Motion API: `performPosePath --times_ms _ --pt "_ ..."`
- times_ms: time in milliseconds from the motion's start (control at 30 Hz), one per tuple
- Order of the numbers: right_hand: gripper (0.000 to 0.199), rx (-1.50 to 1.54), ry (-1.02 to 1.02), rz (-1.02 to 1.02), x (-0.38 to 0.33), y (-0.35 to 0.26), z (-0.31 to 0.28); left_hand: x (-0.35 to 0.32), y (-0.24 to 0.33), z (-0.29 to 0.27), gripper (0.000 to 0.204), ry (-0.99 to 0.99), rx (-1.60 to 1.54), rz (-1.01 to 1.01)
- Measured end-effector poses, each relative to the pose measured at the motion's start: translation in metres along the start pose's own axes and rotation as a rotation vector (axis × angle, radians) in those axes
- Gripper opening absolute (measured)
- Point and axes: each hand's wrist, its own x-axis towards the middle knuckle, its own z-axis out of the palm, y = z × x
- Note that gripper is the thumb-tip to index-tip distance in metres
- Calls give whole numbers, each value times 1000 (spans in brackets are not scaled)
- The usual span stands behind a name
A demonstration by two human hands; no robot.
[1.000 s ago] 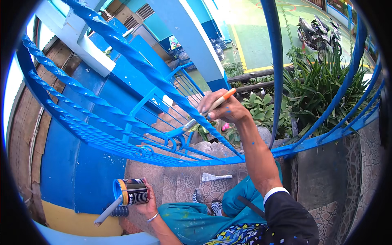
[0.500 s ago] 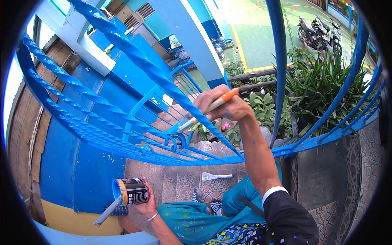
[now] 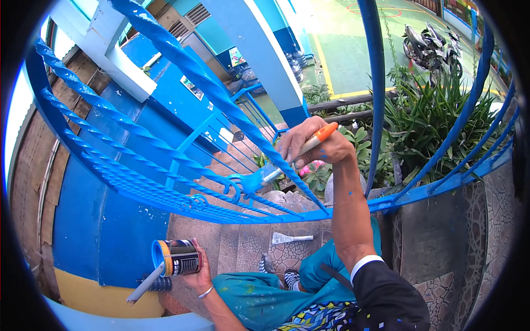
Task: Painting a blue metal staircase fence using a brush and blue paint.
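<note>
My right hand [image 3: 317,140] grips a paintbrush [image 3: 316,139] with an orange-tipped handle, reaching through the railing between its bars. Blue bristles rest at the curled ironwork [image 3: 237,187] beside a twisted bar [image 3: 221,99] of the blue railing; whether they touch it I cannot tell. Down at the left, my left hand [image 3: 201,274] is wrapped round a paint can [image 3: 182,258], tipped on its side with its blue-coated mouth facing left. A grey stick [image 3: 144,286] pokes out of that mouth. Blue specks dot my right forearm.
On the stone-patterned steps below lies a pale tool [image 3: 291,238] with a flared end. Beyond the railing are leafy plants [image 3: 441,121], stones and pink flowers. Parked motorcycles [image 3: 433,47] stand on a green court. A blue wall [image 3: 132,231] runs along the left.
My right hand has shifted slightly right and down, bringing the brush head lower against the curled ironwork. My left hand and the can have hardly moved.
</note>
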Motion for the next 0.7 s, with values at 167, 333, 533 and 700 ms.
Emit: performPosePath --times_ms 167,333,533,700 --pt "25 249 263 -109 -23 27 1 4 4 -5 67 52 -17 6" --pt "27 260 339 -49 -10 47 13 3 5 -5 67 76 -31 -2" --pt "29 340 264 23 -53 68 8 0 4 0 65 69 -35 26" --pt "27 342 374 -28 -58 75 3 0 0 -1 68 28 -51 0"
